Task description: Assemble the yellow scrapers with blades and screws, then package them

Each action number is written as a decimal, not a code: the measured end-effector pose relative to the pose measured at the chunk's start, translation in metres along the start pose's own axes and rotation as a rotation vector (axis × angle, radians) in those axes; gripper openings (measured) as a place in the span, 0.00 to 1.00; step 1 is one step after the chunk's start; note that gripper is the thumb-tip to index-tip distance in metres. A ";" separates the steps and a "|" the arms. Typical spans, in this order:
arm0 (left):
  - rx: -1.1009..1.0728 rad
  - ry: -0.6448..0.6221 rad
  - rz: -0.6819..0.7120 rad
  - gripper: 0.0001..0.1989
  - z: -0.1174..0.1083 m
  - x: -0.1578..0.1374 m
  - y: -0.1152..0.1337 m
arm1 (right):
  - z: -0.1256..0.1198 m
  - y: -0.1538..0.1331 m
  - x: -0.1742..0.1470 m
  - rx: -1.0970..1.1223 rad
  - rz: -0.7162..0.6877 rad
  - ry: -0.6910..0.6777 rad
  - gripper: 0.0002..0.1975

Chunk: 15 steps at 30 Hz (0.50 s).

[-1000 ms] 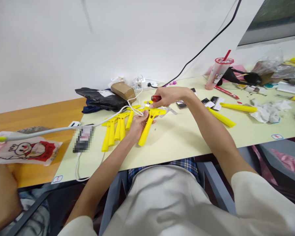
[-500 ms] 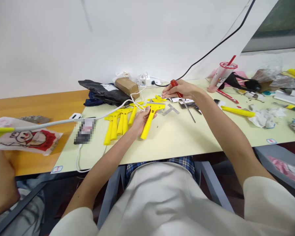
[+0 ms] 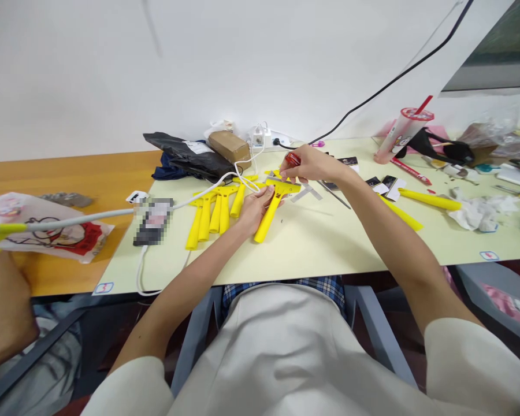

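A yellow scraper (image 3: pixel 267 222) is gripped by its neck in my left hand (image 3: pixel 255 209), its handle pointing toward me and its wide head facing the wall. My right hand (image 3: pixel 309 164) is closed around a red-handled screwdriver (image 3: pixel 292 159), whose metal shaft slants down to the right under the wrist. Its fingertips are close above the scraper's head; whether they touch it I cannot tell. Flat grey metal blades (image 3: pixel 307 193) lie just right of the scraper. To the left, several more yellow scrapers (image 3: pixel 204 216) lie side by side.
A white cable (image 3: pixel 208 192) crosses above the scrapers. Behind are a black plastic bag (image 3: pixel 195 156), a cardboard box (image 3: pixel 229 147) and a socket strip (image 3: pixel 260 136). On the right stand a drink cup (image 3: pixel 401 136), a yellow handle (image 3: pixel 431 199) and crumpled tissue (image 3: pixel 481 208). A phone (image 3: pixel 153 222) lies left.
My right hand has come down and left toward the scraper's head, with the screwdriver still in it. My left hand keeps hold of the scraper. The view has shifted slightly.
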<state>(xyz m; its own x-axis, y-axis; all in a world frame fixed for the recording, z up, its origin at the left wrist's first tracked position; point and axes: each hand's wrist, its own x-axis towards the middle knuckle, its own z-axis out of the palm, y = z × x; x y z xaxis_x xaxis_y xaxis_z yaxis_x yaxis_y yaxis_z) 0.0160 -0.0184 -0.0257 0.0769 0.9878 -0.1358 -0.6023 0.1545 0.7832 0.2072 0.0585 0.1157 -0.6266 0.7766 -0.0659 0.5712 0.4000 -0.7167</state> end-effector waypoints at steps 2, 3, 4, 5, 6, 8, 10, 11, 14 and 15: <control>0.005 0.001 0.004 0.06 -0.001 0.000 -0.001 | 0.008 -0.002 0.004 -0.094 -0.032 -0.009 0.02; 0.005 0.006 0.006 0.06 -0.001 0.001 -0.002 | 0.012 -0.002 0.006 -0.157 -0.061 -0.005 0.01; 0.006 0.011 0.007 0.07 -0.001 0.000 -0.002 | 0.016 -0.002 0.007 -0.232 -0.091 -0.001 0.04; 0.007 0.012 0.007 0.07 -0.001 0.000 -0.003 | 0.020 -0.003 0.008 -0.312 -0.118 0.003 0.08; 0.008 0.013 0.006 0.09 -0.001 0.000 -0.003 | 0.024 -0.005 0.008 -0.392 -0.133 0.006 0.11; 0.010 0.015 -0.005 0.10 -0.001 0.000 -0.004 | 0.029 -0.008 0.009 -0.522 -0.131 0.001 0.14; 0.012 0.022 -0.021 0.10 -0.001 -0.001 -0.004 | 0.031 -0.013 0.009 -0.591 -0.102 -0.040 0.14; 0.013 0.025 -0.029 0.10 -0.001 -0.001 -0.004 | 0.031 -0.015 0.010 -0.610 -0.086 -0.064 0.14; 0.005 0.021 -0.042 0.10 0.000 -0.003 -0.005 | 0.028 -0.019 0.013 -0.638 -0.067 -0.120 0.13; 0.000 0.021 -0.043 0.11 0.000 -0.003 -0.005 | 0.026 -0.020 0.014 -0.646 -0.065 -0.137 0.13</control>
<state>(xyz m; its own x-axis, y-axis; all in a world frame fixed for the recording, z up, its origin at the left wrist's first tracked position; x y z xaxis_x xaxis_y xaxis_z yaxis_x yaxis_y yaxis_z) 0.0186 -0.0220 -0.0289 0.0860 0.9795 -0.1824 -0.5985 0.1972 0.7765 0.1731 0.0491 0.1111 -0.7076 0.6894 -0.1550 0.7066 0.6881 -0.1649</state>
